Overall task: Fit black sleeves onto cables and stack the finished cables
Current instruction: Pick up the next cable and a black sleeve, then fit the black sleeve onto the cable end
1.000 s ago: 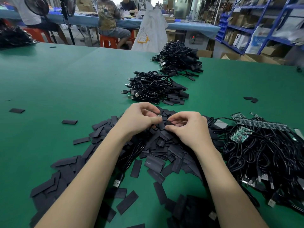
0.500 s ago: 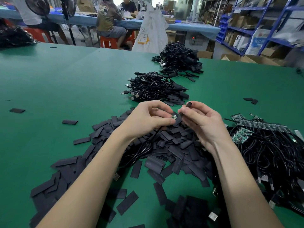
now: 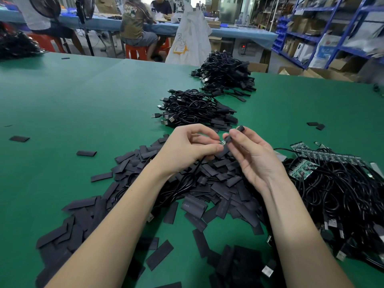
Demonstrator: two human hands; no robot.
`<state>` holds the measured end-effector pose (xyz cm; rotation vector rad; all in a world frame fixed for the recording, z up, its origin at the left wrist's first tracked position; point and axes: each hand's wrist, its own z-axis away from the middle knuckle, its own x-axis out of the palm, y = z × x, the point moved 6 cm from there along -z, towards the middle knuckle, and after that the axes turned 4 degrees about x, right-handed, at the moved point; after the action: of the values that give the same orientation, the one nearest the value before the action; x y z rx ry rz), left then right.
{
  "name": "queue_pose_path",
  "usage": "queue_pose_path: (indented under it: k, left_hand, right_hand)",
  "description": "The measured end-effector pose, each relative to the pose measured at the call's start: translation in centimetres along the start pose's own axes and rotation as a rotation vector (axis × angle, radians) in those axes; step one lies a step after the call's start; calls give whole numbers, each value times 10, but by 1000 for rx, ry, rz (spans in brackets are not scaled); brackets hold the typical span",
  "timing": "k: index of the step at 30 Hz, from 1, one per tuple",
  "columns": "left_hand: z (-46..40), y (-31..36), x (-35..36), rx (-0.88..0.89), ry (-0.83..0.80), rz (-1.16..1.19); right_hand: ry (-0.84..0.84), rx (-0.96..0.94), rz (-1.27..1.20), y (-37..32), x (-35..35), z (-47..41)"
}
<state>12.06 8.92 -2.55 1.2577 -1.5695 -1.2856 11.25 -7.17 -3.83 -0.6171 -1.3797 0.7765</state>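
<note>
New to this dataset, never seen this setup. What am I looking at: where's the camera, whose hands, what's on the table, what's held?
There is no robot here. A person wears one wide-angle camera on the head, looking forward and down, so the two bare arms are their own. The left hand pinches the end of a cable, where a small circuit board shows. The right hand pinches a black sleeve and holds it at that end. On the green table lie a heap of loose sleeves, a tangle of unsleeved cables with green boards to the right, and two stacks of finished cables beyond the hands. Other people sit at a bench behind.
</note>
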Motion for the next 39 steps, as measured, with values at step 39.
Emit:
queue_pose_path:
  k: [39]
  left_hand:
    - [2, 7, 5, 42, 35, -2]
  right_hand:
    - [-16, 1, 33, 1, -2, -3]
